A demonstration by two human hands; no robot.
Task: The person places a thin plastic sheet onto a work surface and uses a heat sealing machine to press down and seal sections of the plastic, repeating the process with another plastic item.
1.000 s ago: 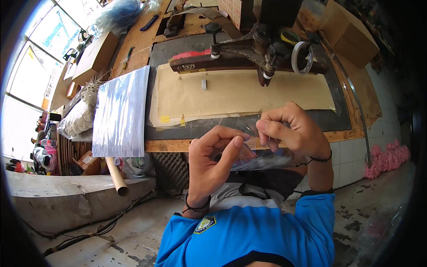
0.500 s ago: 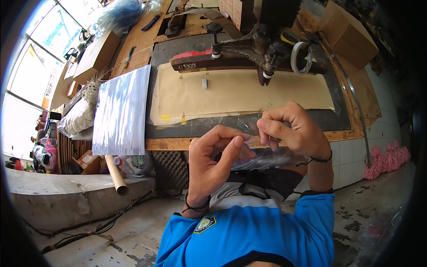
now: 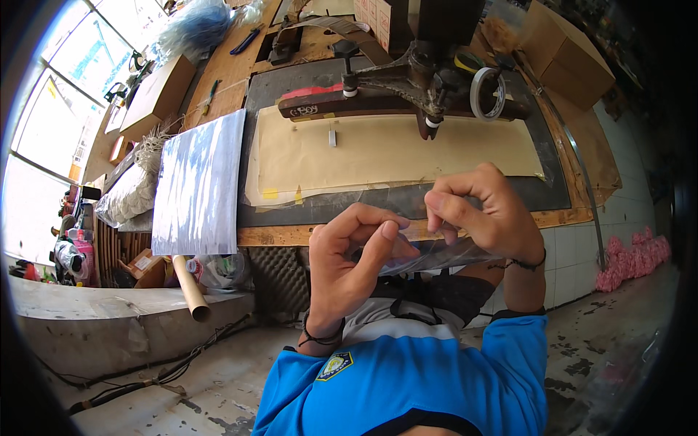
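Hands: both raised close together in front of the table edge, pinching one clear plastic bag [image 3: 443, 254] between them.
Left hand [image 3: 349, 261]: fingers curled narrow, thumb and forefinger closed on the near end of the bag; a dark cord sits round its wrist.
Right hand [image 3: 483, 214]: fingers bent, thumb and forefinger nipped on the bag's upper edge; a dark band round the wrist.
Clear plastic bag: thin and see-through, stretched flat under the right hand and reaching across to the left hand's fingertips; what is in it cannot be told.
Table [image 3: 291, 234]: wooden edge just beyond the hands, with a dark mat on top.
Brown paper sheet [image 3: 392, 149]: lying flat on the mat, beyond both hands.
Press machine [image 3: 407, 80]: dark metal arm over the paper, farther away than the hands.
Tape roll [image 3: 487, 93]: hung on the machine, beyond the right hand.
Stack of clear bags [image 3: 200, 182]: glossy pile on the table, off to the left of the left hand.
Cardboard tube [image 3: 190, 287]: leaning below the table edge, left of the left hand.
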